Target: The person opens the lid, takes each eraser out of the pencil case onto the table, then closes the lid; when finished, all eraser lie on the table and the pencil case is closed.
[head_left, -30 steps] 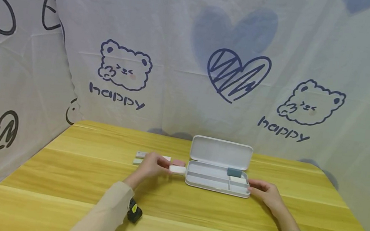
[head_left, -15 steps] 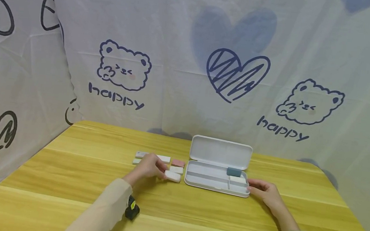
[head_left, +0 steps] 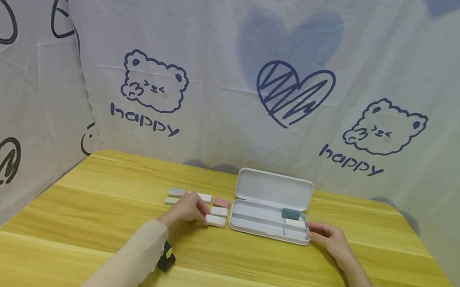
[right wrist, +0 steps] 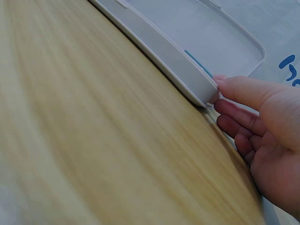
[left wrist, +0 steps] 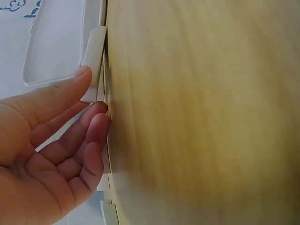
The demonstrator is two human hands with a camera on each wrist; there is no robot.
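My left hand (head_left: pixel 188 208) pinches the left end of a white eraser (head_left: pixel 215 220) that lies on the table; in the left wrist view the thumb (left wrist: pixel 82 75) is against its side. Just behind it lie another white eraser (head_left: pixel 219 212) and a pink eraser (head_left: pixel 221 202). To their right stands a white pencil case (head_left: pixel 256 231), its lid (head_left: pixel 275 188) raised. A dark teal eraser (head_left: pixel 290 213) and a cream eraser (head_left: pixel 295 223) sit in its right part. My right hand (head_left: pixel 330 241) holds the case's right end between thumb and fingers.
Behind the left hand lie a grey eraser (head_left: pixel 176 192), a pale green eraser (head_left: pixel 172 200) and a long white eraser (head_left: pixel 203 197), partly hidden. The wooden table (head_left: pixel 250 275) reaches back to a printed cloth (head_left: pixel 216 114).
The left hand has brought the white eraser toward the table's front, off the other white eraser, and straightened it in front of that one. The right hand has stayed at the case.
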